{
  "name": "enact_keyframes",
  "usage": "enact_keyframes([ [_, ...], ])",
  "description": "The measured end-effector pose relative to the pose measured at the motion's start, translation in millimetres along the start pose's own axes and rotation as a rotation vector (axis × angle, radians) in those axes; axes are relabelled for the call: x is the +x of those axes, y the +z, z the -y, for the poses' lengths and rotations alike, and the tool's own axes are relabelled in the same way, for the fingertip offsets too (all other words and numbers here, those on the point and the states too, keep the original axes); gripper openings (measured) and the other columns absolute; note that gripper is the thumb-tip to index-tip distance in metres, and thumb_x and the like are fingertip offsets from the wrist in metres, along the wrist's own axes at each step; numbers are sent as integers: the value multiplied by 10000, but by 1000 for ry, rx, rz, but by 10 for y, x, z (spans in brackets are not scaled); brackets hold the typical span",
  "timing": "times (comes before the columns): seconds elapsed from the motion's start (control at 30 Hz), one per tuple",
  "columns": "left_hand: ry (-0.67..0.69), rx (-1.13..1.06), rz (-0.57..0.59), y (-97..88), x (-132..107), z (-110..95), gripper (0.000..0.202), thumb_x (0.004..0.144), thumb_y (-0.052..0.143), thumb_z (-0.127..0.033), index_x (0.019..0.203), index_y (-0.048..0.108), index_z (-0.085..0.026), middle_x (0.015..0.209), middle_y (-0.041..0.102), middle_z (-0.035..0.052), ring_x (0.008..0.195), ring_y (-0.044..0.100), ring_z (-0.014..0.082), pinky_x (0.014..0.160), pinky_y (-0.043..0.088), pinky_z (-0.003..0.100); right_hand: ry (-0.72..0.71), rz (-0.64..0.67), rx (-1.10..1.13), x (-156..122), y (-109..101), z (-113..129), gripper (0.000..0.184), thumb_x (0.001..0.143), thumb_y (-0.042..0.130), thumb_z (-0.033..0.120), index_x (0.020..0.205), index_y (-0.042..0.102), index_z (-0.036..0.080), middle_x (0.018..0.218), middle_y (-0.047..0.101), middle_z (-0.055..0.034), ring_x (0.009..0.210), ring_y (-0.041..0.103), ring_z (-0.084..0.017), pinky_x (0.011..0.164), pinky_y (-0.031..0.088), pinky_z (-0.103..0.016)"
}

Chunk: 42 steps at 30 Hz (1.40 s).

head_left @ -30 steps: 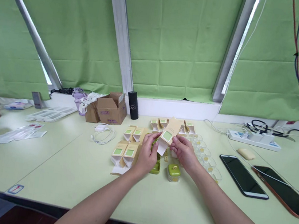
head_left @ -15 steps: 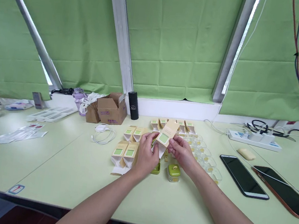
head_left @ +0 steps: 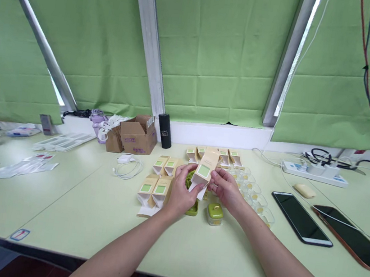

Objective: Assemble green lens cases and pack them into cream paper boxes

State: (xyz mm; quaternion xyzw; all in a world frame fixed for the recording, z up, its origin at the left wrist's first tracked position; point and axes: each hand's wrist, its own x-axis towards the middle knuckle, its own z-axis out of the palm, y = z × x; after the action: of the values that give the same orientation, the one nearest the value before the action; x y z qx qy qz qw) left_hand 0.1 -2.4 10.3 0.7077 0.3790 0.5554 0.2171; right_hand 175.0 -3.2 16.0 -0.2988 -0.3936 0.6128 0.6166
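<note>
Between my hands a small cream cardboard box (head_left: pixel 207 165) with a green square on its front is held up at a tilt, its white flaps hanging at the bottom. My left hand (head_left: pixel 182 188) grips its lower left side, and my right hand (head_left: pixel 224 185) pinches the right edge. Just below stands a little clear container with a green lid (head_left: pixel 215 213). Green lids (head_left: pixel 192 209) lie partly hidden behind my left hand. More such boxes (head_left: pixel 154 189) stand left of my hands, and a row of them (head_left: pixel 235 158) stands behind. Several clear containers (head_left: pixel 253 190) sit beyond my right hand.
To the right lie two phones (head_left: pixel 300 217), a cream oval object (head_left: pixel 305 190) and a white power strip (head_left: pixel 315 173) with cables. At the back left are a brown carton (head_left: pixel 137 137), a black cylinder (head_left: pixel 164 130) and a white charger with cable (head_left: pixel 129 163).
The held box has turned more upright and shifted slightly left and down. Both hands keep their grip, with the fingers of the left a little moved.
</note>
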Motion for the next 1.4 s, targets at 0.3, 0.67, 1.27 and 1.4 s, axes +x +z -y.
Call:
enact_keyframes([
  [0.3, -42, -67, 12, 28, -22, -5, 695, 756, 849, -141, 1378, 575, -289, 1360, 608, 97, 1307, 606, 301, 1140, 468, 465, 20, -16, -48, 17, 22, -44, 597, 663, 957, 615, 1020, 619, 277, 840, 792, 1, 649, 710, -165, 593, 557, -278],
  [0.67, -117, -364, 83, 7, 31, -23, 441, 980, 710, -461, 1333, 590, -227, 1355, 699, 137, 1244, 673, 294, 1005, 550, 399, -34, -13, -218, 16, 10, -70, 680, 699, 914, 638, 1166, 588, 269, 855, 820, -18, 591, 694, -166, 487, 477, -243],
  [1.27, -341, -775, 37, 48, 116, 17, 495, 835, 863, -457, 1218, 690, -194, 1213, 789, 102, 1124, 743, 285, 981, 573, 397, -51, -20, -187, -7, 17, 6, 557, 620, 980, 572, 992, 758, 223, 993, 849, -86, 816, 801, -256, 729, 644, -352],
  [1.4, -355, -759, 59, 45, 119, 0, 438, 857, 835, -489, 1151, 743, -177, 1170, 804, 106, 1122, 743, 296, 962, 574, 391, -79, -26, -197, -11, 21, 15, 561, 631, 973, 573, 1016, 763, 223, 1023, 849, -90, 848, 807, -271, 746, 646, -365],
])
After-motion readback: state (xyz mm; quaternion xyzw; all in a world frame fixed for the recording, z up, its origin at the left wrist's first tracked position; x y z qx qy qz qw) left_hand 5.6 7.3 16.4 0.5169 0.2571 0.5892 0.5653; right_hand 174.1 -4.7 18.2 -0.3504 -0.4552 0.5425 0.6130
